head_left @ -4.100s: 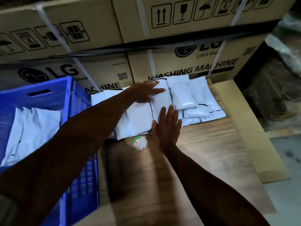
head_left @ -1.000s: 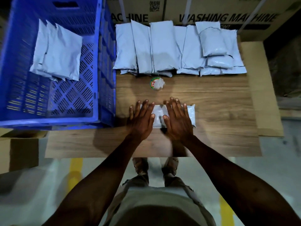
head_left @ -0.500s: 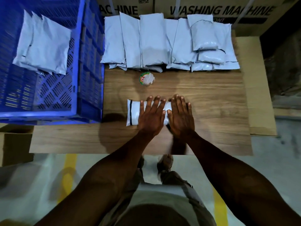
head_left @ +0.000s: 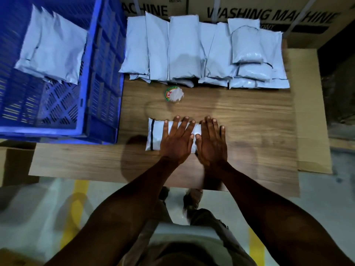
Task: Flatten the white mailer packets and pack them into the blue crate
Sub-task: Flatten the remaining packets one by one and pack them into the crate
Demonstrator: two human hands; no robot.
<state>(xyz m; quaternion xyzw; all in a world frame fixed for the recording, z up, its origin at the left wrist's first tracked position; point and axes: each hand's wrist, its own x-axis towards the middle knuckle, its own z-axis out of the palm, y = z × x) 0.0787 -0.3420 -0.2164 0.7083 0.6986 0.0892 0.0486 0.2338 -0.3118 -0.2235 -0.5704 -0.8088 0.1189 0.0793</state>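
Both hands press flat on one white mailer packet (head_left: 153, 138) lying near the front edge of the wooden bench (head_left: 249, 135). Left hand (head_left: 177, 142) has fingers straight and spread across the packet's middle; right hand (head_left: 211, 143) lies palm-down with fingers together over its right end, thumbs nearly touching. Neither hand curls round anything. Only the packet's left end shows, crossed by a dark seal strip.

Along the back edge of the bench, a row of white mailer packets (head_left: 182, 48) lies overlapped, smooth plastic, some plump, with smaller ones stacked at the right end. Just in front of that row sits a small round lid (head_left: 170, 93) with a green rim and a red label, lettering unreadable, and a crumpled white scrap on it.

At the left edge stands the blue crate (head_left: 99, 77), lattice-walled plastic, holding several packed packets (head_left: 53, 47) in its far part. Behind the bench, cardboard cartons (head_left: 269, 14) read "WASHING MACHINE".
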